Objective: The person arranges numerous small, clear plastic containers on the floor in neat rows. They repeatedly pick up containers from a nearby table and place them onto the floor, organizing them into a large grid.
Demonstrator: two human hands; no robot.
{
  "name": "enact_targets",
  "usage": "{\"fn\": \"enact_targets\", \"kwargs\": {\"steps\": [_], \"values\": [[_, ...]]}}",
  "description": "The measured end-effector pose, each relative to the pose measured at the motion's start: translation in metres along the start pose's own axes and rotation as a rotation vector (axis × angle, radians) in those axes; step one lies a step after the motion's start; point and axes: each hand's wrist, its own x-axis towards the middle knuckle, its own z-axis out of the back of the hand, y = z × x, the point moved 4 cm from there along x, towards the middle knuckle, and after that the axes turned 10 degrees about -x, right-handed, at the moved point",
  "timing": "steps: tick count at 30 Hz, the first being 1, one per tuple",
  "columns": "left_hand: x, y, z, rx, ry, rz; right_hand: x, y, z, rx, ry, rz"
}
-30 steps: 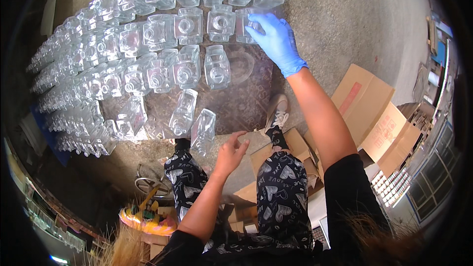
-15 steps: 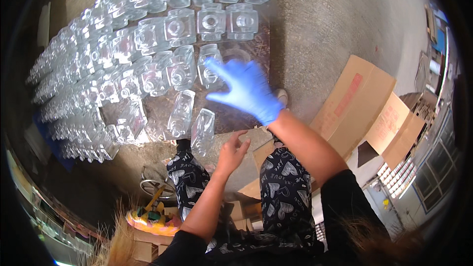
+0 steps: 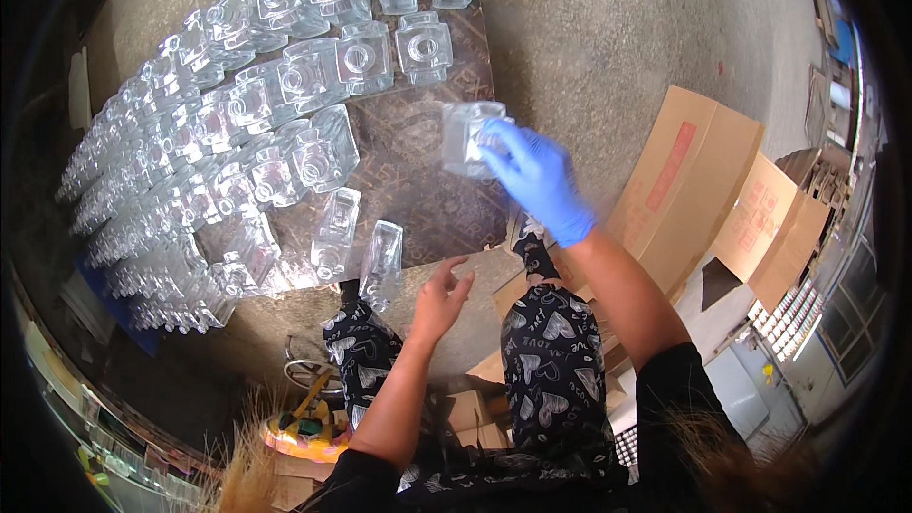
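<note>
Across a dark tabletop, clear glass bottles stand in rows; a bare left hand, half-open and empty, hangs off the near edge; a blue-gloved right hand grips a single blurred bottle, seemingly lifted, near the tabletop's right edge.

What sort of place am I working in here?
Probably a workshop or packing area: rows of clear glass bottles stand on a dark board, with an open cardboard box nearby.
</note>
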Motion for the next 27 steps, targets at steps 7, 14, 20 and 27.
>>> {"fn": "enact_targets", "kwargs": {"steps": [7, 14, 20, 27], "values": [[0.000, 0.005, -0.001, 0.006, -0.011, -0.024, 0.067, -0.043, 0.002, -0.197, -0.056, 0.123], [-0.001, -0.001, 0.001, 0.029, -0.026, 0.013, 0.096, -0.065, -0.014, -0.201, -0.051, 0.066], [-0.005, -0.002, 0.009, -0.006, -0.066, -0.005, 0.073, -0.014, 0.003, -0.214, -0.109, -0.225], [-0.010, 0.007, 0.021, -0.035, -0.112, -0.031, 0.036, 0.100, -0.083, 0.151, 0.183, 0.013]]}}
